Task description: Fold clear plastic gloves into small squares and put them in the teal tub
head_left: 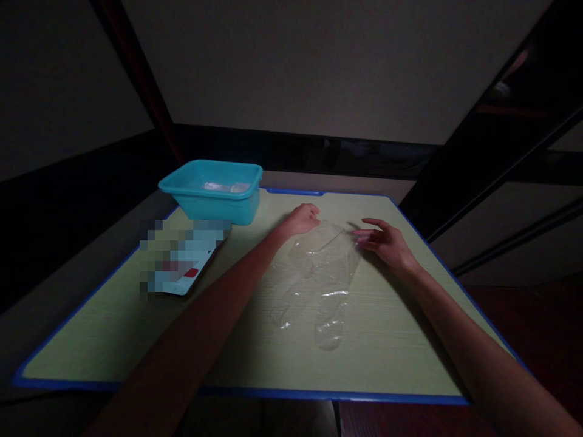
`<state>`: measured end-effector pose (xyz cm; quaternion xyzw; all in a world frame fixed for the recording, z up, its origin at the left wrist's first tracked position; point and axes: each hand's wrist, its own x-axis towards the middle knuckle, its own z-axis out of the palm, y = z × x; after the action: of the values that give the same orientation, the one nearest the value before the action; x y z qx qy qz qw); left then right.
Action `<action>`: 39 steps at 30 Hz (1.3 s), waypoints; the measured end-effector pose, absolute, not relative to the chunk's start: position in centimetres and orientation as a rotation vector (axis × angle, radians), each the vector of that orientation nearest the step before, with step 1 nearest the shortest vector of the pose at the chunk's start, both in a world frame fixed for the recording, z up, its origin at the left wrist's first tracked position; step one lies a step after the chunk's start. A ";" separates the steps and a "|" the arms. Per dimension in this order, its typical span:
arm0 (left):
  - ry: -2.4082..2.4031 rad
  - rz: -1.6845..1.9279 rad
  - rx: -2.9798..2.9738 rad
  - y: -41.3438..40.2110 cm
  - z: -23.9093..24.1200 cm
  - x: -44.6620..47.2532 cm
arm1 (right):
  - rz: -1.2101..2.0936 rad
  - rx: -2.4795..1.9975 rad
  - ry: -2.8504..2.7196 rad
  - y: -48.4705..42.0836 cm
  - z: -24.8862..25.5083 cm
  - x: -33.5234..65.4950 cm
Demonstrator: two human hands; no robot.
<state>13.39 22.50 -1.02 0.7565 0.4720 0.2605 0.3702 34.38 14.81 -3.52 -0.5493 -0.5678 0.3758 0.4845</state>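
Note:
A clear, thin plastic piece (330, 279) lies spread on the table, wrinkled and shiny. Two rounded lobes point toward me, so it looks like a disposable plastic glove. My left hand (304, 220) is at its far left edge, fingers curled, with the fingertips against the film; the exact grip is partly hidden. On the far right corner is my right hand (389, 246), its fingers spread and the index finger stretched out. Some of its fingertips are at the film's edge, and whether they touch it is hard to see.
At the back left stands a turquoise plastic basin (214, 203) with some clear or whitish plastic inside. In front of it lies a flat, light-blue item (182, 282), partly blurred out. The pale table (387, 364) has a blue rim, with a wall behind.

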 end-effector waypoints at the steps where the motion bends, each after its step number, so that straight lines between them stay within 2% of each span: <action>1: 1.188 0.658 1.916 23.0 -1.2 13.7 | 0.902 -1.331 -1.394 14.7 -3.4 34.3; 20: 1.087 0.651 1.739 25.0 -1.2 13.3 | 0.848 -1.363 -1.366 14.6 -3.3 34.4; 30: 1.076 0.678 1.668 24.2 -0.6 13.5 | 1.031 -1.453 -1.312 13.8 -1.9 33.4; 39: 1.089 0.684 1.598 23.7 0.2 13.1 | 1.002 -1.461 -1.464 13.0 -2.0 32.3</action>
<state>13.08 23.67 0.18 0.6661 0.4541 0.2850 0.5186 32.26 13.03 -2.05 -0.5800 -0.5813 0.3978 0.4091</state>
